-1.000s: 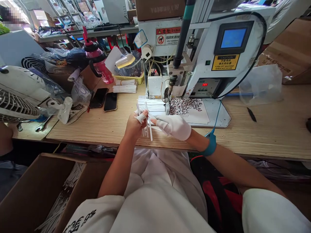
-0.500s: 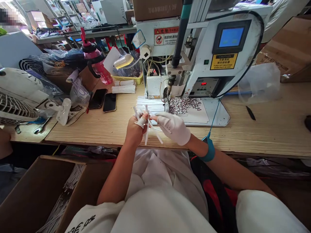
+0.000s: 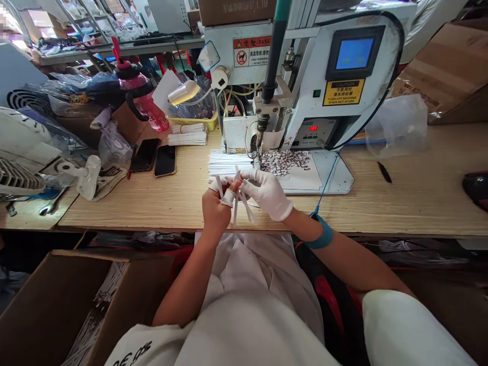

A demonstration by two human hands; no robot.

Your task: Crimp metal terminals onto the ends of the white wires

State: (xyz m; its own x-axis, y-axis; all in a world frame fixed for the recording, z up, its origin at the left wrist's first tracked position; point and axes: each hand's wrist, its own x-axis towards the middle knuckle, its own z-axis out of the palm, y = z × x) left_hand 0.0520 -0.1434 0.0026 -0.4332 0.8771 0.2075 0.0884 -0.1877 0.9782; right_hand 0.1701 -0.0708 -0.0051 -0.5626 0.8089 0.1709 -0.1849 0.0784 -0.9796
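**Two hands work loose white strips in front of the bench machine**

Everything here is placed around the white bench machine (image 3: 305,86), which stands on a wooden table (image 3: 114,213). Far to the machine's left are a desk fan (image 3: 23,178) and a wrench (image 3: 51,202), and a cardboard box (image 3: 49,310) with white strips in it sits lower down on that side. Nearer the machine's left are two phones (image 3: 165,161), a pink water bottle (image 3: 147,101) and a bundle of white strips (image 3: 187,134).

A stack of white strips (image 3: 229,163) lies just in front of the machine. Right before that stack, the bare left hand (image 3: 217,206), with a white wrap (image 3: 227,198) on one finger, curls its fingers and pinches several loose white strips (image 3: 237,206), which fan out at angles above the table. The right hand (image 3: 265,193), in a white glove, is pressed in beside it, with its fingertips against the strips; whether it grips them cannot be told. A blue strap (image 3: 319,238) circles the right wrist.

Patterned scraps (image 3: 284,162) lie on a white mat (image 3: 335,175) directly before the machine. To its far right are a clear plastic bag (image 3: 396,126) and another cardboard box (image 3: 438,71).
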